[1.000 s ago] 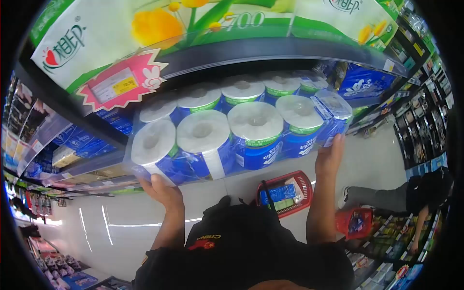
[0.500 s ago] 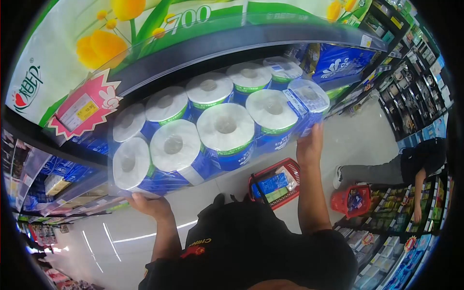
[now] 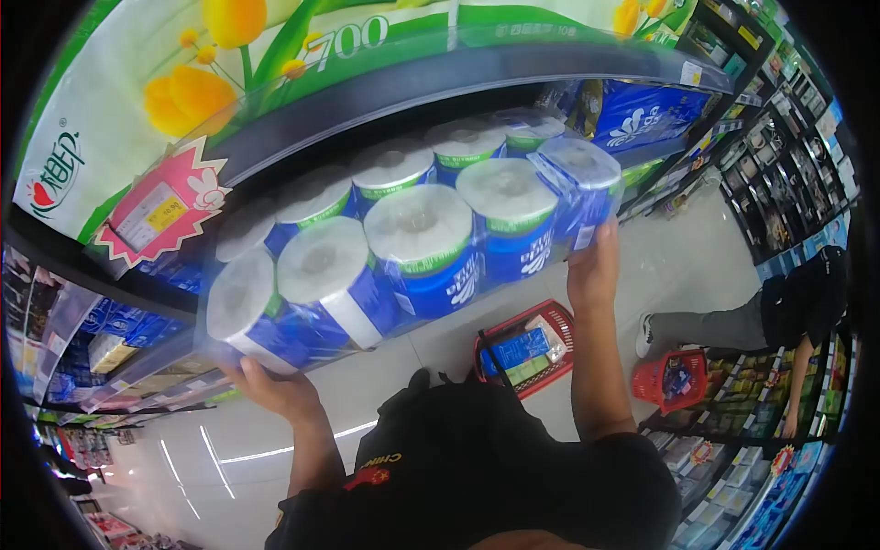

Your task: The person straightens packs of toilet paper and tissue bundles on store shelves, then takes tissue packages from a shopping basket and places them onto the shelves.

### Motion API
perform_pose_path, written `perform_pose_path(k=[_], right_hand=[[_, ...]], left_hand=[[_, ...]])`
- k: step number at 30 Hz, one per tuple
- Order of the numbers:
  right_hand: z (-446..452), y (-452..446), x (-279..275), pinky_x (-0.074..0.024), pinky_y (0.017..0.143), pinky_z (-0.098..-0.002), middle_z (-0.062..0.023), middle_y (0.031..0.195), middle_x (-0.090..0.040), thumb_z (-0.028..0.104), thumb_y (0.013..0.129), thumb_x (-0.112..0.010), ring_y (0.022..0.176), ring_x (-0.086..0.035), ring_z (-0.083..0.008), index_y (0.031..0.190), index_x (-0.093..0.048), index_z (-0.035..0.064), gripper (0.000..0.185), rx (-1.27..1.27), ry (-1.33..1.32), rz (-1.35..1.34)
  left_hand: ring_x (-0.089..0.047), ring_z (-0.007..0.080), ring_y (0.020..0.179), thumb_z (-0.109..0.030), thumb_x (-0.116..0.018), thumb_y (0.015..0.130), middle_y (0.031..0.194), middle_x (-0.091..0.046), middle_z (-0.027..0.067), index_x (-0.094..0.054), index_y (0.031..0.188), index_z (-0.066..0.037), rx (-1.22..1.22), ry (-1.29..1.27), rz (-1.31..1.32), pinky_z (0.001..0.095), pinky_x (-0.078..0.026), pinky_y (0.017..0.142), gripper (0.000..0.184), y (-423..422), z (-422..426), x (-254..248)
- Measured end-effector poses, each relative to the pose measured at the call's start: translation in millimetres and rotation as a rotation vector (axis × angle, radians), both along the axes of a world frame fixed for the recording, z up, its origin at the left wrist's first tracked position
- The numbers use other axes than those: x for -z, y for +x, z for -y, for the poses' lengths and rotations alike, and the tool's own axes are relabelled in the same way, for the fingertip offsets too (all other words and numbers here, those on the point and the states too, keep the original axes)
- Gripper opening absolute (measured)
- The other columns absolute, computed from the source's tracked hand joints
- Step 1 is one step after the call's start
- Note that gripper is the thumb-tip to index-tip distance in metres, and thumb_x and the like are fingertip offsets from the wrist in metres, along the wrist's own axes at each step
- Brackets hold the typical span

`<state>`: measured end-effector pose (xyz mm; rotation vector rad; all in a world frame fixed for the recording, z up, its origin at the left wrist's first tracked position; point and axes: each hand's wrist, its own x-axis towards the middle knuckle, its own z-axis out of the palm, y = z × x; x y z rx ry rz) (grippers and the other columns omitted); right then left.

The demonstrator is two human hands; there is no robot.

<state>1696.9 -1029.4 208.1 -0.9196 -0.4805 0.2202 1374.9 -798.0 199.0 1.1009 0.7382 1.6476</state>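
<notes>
Spanning left hand (image 3: 275,391) and right hand (image 3: 596,268), the toilet-roll pack (image 3: 429,247) is gripped by both at its near corners.

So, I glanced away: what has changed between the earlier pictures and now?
The toilet roll pack has tilted slightly, showing more of its front rolls' blue sides. Nothing was let go: the left hand and right hand still support its ends. The nearer red basket stayed down.

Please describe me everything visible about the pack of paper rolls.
The pack shows white paper rolls in two rows, round ends up, with blue and green wrapping under clear film. It slants in view, its far row behind the upper shelf edge. The left hand and right hand hold its near corners. Its underside is hidden.
</notes>
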Motion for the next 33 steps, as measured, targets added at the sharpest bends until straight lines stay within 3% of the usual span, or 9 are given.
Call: perform_pose_path(k=[8, 11, 15, 18, 21, 24, 27, 28, 33], right_hand=[[-3, 3, -17, -0.0397, 0.104, -0.0365, -0.0058, 0.135, -0.053, 0.029, 0.102, -0.049, 0.123, -0.052, -0.0175, 0.141, -0.04, 0.0054, 0.047, 0.016, 0.01, 0.052], [-3, 5, -23, -0.0481, 0.095, -0.0355, -0.0078, 0.131, -0.054, 0.027, 0.101, -0.052, 0.114, -0.058, -0.0171, 0.143, -0.037, 0.0039, 0.05, 0.03, 0.032, 0.046], [2, 20, -33, -0.0529, 0.085, -0.0346, -0.0117, 0.133, -0.052, 0.026, 0.101, -0.053, 0.106, -0.061, -0.0191, 0.148, -0.029, 0.0016, 0.059, 0.006, 0.01, 0.147], [-4, 25, -41, -0.0527, 0.087, -0.0349, -0.0151, 0.136, -0.049, 0.025, 0.1, -0.054, 0.108, -0.059, -0.0229, 0.15, -0.027, 0.0012, 0.061, 0.048, -0.034, 0.149], [-11, 24, -49, -0.0524, 0.087, -0.0338, -0.017, 0.137, -0.047, 0.025, 0.1, -0.054, 0.107, -0.059, -0.0242, 0.151, -0.027, 0.0017, 0.062, 0.045, -0.038, 0.174], [-11, 29, -49, -0.0523, 0.087, -0.0331, -0.0185, 0.141, -0.045, 0.026, 0.1, -0.053, 0.11, -0.059, -0.0258, 0.152, -0.026, 0.0015, 0.063, 0.024, -0.067, 0.197], [-13, 33, -52, -0.0524, 0.087, -0.033, -0.0197, 0.145, -0.04, 0.026, 0.101, -0.052, 0.113, -0.059, -0.0273, 0.153, -0.025, 0.0017, 0.063, 0.006, -0.073, 0.193], [-14, 34, -54, -0.0521, 0.086, -0.0321, -0.0245, 0.152, -0.032, 0.025, 0.102, -0.05, 0.114, -0.06, -0.026, 0.154, -0.023, 0.0012, 0.063, -0.009, -0.083, 0.191], [-26, 36, -70, -0.0511, 0.085, -0.0335, -0.0253, 0.153, -0.03, 0.028, 0.102, -0.05, 0.114, -0.061, -0.0279, 0.155, -0.023, 0.0032, 0.065, 0.0, -0.173, 0.174]], left_hand=[[-0.042, 0.0287, 0.133, -0.026, -0.055, 0.087, 0.142, -0.043, 0.019, -0.035, 0.142, 0.006, 0.084, 0.126, 0.012, 0.0403, -0.031, 0.112, 0.067, -1, -4, -22], [-0.042, 0.0297, 0.133, -0.014, -0.048, 0.082, 0.141, -0.042, 0.02, -0.036, 0.142, 0.004, 0.087, 0.221, 0.008, 0.0433, -0.032, 0.113, 0.064, 5, 0, -37], [-0.034, 0.0314, 0.139, -0.008, -0.049, 0.07, 0.146, -0.037, 0.0204, -0.032, 0.146, 0.008, 0.117, 0.377, -0.029, 0.0443, -0.024, 0.117, 0.08, 4, -2, -54], [-0.038, 0.028, 0.136, 0.002, -0.045, 0.066, 0.145, -0.041, 0.0189, -0.031, 0.147, 0.007, 0.149, 0.36, -0.023, 0.042, -0.026, 0.116, 0.083, 6, 0, -63], [-0.048, 0.0221, 0.127, 0.005, -0.05, 0.076, 0.14, -0.046, 0.0168, -0.036, 0.147, 0.002, 0.102, 0.337, -0.097, 0.0371, -0.036, 0.109, 0.072, 5, -4, -61], [-0.039, 0.0259, 0.135, 0.003, -0.058, 0.083, 0.143, -0.042, 0.0182, -0.034, 0.147, 0.003, 0.132, 0.296, -0.119, 0.0401, -0.028, 0.114, 0.067, 4, -5, -62], [-0.043, 0.0244, 0.131, 0.002, -0.058, 0.086, 0.141, -0.045, 0.0172, -0.035, 0.146, 0.003, 0.11, 0.299, -0.164, 0.0385, -0.032, 0.111, 0.064, 8, -7, -70], [-0.046, 0.0228, 0.128, 0.002, -0.059, 0.087, 0.139, -0.047, 0.0164, -0.036, 0.145, 0.002, 0.099, 0.312, -0.168, 0.0367, -0.034, 0.109, 0.062, 11, -9, -75], [-0.047, 0.0205, 0.125, 0.002, -0.058, 0.091, 0.135, -0.049, 0.0153, -0.037, 0.144, 0.002, 0.097, 0.277, -0.094, 0.0343, -0.036, 0.107, 0.056, 23, -27, -80]])
